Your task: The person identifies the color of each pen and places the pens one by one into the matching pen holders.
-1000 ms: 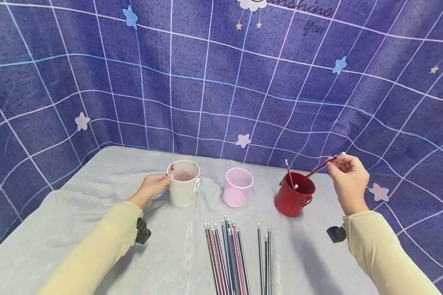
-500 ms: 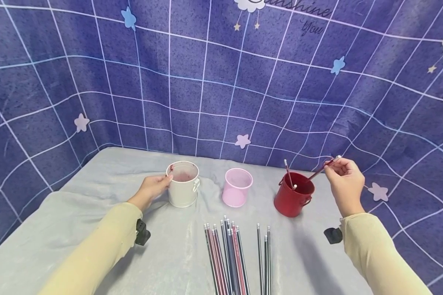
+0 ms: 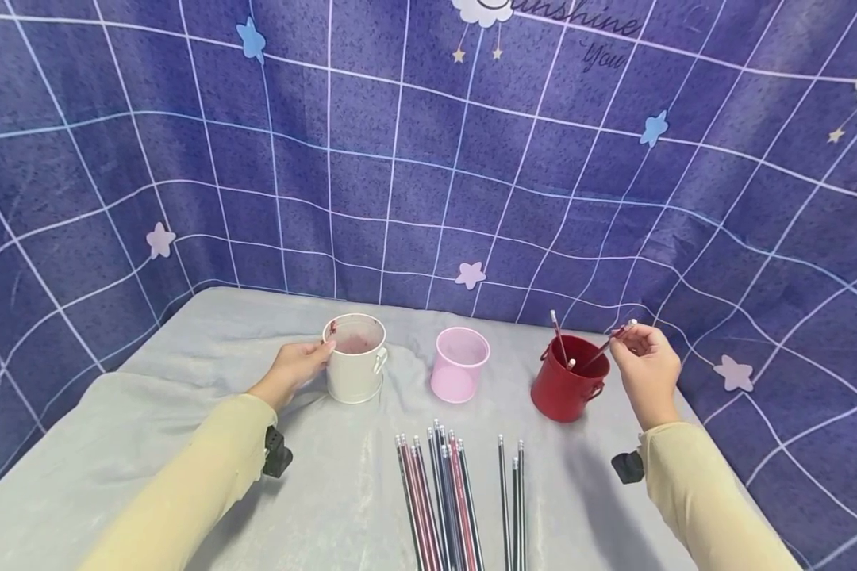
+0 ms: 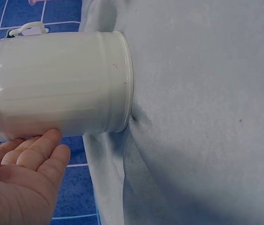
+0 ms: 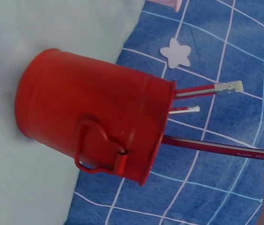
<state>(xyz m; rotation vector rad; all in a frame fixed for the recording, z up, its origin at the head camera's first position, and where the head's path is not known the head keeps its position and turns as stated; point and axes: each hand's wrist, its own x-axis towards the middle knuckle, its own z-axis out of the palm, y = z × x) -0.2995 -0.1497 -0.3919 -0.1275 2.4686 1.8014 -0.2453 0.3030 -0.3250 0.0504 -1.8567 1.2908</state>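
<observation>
My right hand (image 3: 645,366) pinches a red pencil (image 3: 607,346) near its white eraser end. The pencil slants down into a red bucket (image 3: 561,390), its lower end hidden by the wall; in the right wrist view the pencil (image 5: 216,147) crosses the rim. Two other pencils stand in that bucket, one being a red pencil (image 5: 195,91) with a white eraser. At the left, my left hand (image 3: 298,366) holds the rim of a white bucket (image 3: 355,373), thumb at the top edge. Its fingers (image 4: 40,152) touch the bucket's outer side in the left wrist view.
A pink cup (image 3: 455,377) stands between the buckets. In front lie a bundle of dark and red pencils (image 3: 443,496) and a smaller group of dark pencils (image 3: 514,500). A grey cloth (image 3: 314,507) covers the table, backed by a blue gridded curtain (image 3: 371,190).
My right hand has moved left and down towards the red bucket, and the red pencil has sunk further into it. My left hand has kept its place on the white bucket.
</observation>
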